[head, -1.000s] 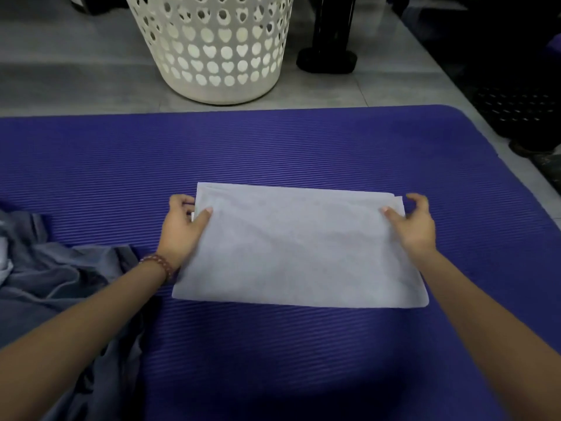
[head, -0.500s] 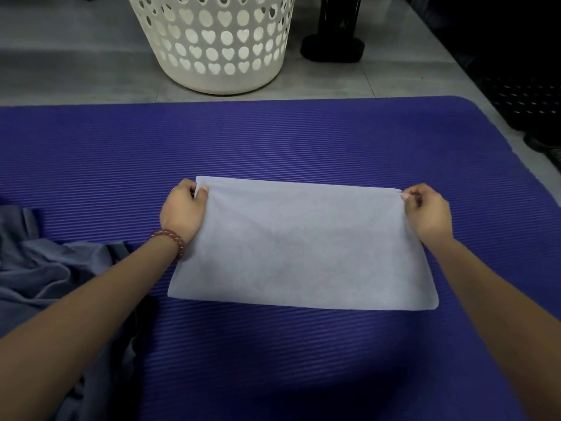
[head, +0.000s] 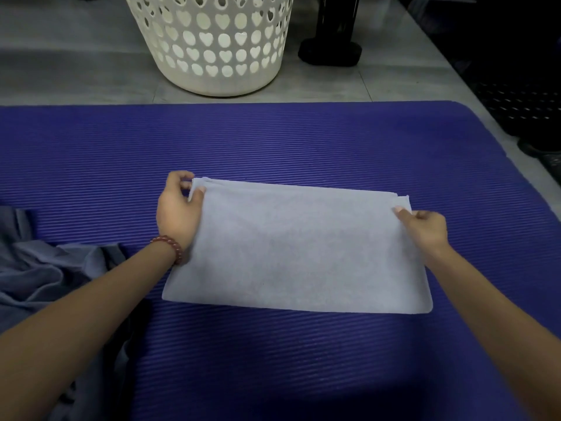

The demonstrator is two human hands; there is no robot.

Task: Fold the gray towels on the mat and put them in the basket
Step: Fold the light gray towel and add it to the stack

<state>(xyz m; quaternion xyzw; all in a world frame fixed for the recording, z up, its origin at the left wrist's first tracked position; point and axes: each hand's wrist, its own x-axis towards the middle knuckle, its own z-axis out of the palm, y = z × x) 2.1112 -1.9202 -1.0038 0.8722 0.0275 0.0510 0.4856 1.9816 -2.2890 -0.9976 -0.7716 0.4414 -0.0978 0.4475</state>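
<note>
Head view looks down on a purple ribbed mat (head: 303,141) laid on a gray tiled floor (head: 60,74). A pale gray towel (head: 303,247), folded into a flat rectangle with layered edges showing along its far side, lies near the middle of the mat. The left hand (head: 179,214) pinches the towel's far left corner between thumb and curled fingers, the thumb lying on top of the cloth. The right hand (head: 426,229) pinches the far right corner the same way, thumb on top and the other fingers tucked under the edge. A red beaded bracelet (head: 170,246) sits on the left wrist. At the mat's left edge lies a crumpled heap of darker gray towels (head: 45,268), partly under the left forearm. Beyond the mat's far edge a white laundry basket (head: 212,41) with heart-shaped holes stands upright on the floor, with a black stand base (head: 329,53) just to its right.
</note>
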